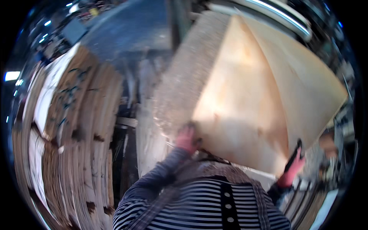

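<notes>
A large, thin sheet of pale wood veneer (241,103) stretches out in front of me, with a long raised fold running from its far corner toward its near right edge. My right hand (294,165), in a pink glove with dark fingertips, grips that near right edge. At the sheet's near left corner is my left hand (186,140), gloved the same way. It touches the corner, but motion smears its fingers and their grip is unclear. Under the veneer and to its left lies a rough, speckled grey-brown surface (191,57).
Tall stacks of thin wood sheets (82,115) stand at the left, some edges marked dark green. A bright tube-shaped light or bar (280,13) crosses the far right. Beyond the stacks is a blue surface (130,30). More stacked sheets (306,201) lie at the lower right.
</notes>
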`<state>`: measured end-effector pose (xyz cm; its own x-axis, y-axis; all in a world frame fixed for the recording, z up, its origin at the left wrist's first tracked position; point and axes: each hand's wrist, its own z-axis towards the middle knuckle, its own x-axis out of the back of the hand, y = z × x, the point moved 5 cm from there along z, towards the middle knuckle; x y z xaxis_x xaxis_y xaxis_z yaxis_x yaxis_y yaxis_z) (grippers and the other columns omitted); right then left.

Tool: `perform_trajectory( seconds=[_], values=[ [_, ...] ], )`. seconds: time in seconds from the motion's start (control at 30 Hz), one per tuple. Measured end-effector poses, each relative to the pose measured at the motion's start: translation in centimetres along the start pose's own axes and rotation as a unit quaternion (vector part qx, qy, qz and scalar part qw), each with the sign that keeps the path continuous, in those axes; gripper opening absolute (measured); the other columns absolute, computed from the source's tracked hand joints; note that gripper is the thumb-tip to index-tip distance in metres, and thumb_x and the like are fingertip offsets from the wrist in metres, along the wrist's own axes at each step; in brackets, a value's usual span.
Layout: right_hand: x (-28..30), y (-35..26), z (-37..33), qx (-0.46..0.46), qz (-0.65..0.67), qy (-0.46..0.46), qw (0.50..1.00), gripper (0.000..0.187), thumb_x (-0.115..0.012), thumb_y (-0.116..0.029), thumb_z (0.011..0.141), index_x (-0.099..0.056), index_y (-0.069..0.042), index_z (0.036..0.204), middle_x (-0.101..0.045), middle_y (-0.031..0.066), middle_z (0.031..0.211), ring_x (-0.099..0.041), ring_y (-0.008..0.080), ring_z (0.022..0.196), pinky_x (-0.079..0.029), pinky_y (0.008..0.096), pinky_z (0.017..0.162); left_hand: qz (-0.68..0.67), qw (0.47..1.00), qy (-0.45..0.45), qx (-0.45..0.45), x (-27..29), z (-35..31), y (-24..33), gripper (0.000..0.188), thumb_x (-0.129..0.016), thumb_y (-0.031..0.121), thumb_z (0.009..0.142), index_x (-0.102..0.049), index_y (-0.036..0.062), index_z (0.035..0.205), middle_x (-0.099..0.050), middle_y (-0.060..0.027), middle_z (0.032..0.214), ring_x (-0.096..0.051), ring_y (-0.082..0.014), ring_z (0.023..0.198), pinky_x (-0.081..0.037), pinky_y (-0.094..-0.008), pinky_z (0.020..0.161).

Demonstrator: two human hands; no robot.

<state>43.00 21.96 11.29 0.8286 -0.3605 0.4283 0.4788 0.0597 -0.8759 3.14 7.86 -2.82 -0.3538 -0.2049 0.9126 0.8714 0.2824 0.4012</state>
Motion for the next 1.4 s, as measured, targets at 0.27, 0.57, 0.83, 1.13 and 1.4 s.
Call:
perform_trajectory(
  seconds=[0.27,0.57,0.83,1.13,1.4],
  values=[
    [1.0,2.0,-1.0,0.03,-0.103,0.017,0.994,0.033,-0.054,-0.014,0.081,-0.051,0.009,0.104,-0.056,0.0215,0.098,-0.053,0.0227,0.094,-0.04,0.0294,0.083,-0.041,0.999,-0.003,-0.012,1.8,1.4,1.1,0.056,-0.052,0.034,0.077,-0.037,0.0079,0.125,-0.039,-0.0139,0.128,-0.031,-0.0298,0.121,-0.018,-0.0438,0.101],
    [-5.2,-2.3,-6.0,0.272,-0.201,-0.174,0.925,0.06,-0.059,-0.001,0.06,-0.045,-0.007,0.118,-0.049,0.0153,0.116,-0.049,0.0329,0.103,-0.04,0.0384,0.088,-0.028,0.996,0.037,-0.081,5.0,2.0,3.1,0.046,-0.051,0.027,0.077,-0.045,0.0049,0.117,-0.05,-0.0139,0.114,-0.036,-0.0295,0.117,-0.02,-0.0461,0.099],
    [-8.8,-2.0,-7.6,0.228,-0.247,-0.276,0.901,0.06,-0.065,-0.014,0.061,-0.046,-0.011,0.117,-0.045,0.0137,0.118,-0.039,0.0321,0.113,-0.035,0.04,0.093,0.069,0.991,-0.065,-0.099,5.2,2.9,4.4,0.04,-0.057,0.027,0.072,-0.052,0.0058,0.106,-0.052,-0.0142,0.108,-0.041,-0.0335,0.108,-0.027,-0.0441,0.096],
    [-10.8,-0.2,-8.8,0.252,-0.27,-0.283,0.885,0.06,-0.066,-0.023,0.059,-0.049,-0.013,0.116,-0.047,0.011,0.117,-0.044,0.031,0.106,-0.036,0.0414,0.089,-0.173,0.985,0.021,0.011,3.2,2.2,1.1,0.025,-0.063,0.011,0.074,-0.053,0.0041,0.096,-0.062,-0.0099,0.084,-0.06,-0.0226,0.077,-0.046,-0.0312,0.067],
    [-11.5,0.6,-9.2,0.264,-0.256,-0.293,0.882,0.065,-0.065,-0.026,0.056,-0.048,-0.015,0.117,-0.046,0.0135,0.119,-0.045,0.0366,0.106,-0.036,0.0467,0.089,-0.431,0.89,-0.108,0.099,-3.3,2.9,-5.8,0.047,-0.065,0.029,0.071,-0.053,0.0025,0.108,-0.055,-0.0191,0.105,-0.054,-0.0296,0.096,-0.043,-0.0376,0.082]
  ],
)
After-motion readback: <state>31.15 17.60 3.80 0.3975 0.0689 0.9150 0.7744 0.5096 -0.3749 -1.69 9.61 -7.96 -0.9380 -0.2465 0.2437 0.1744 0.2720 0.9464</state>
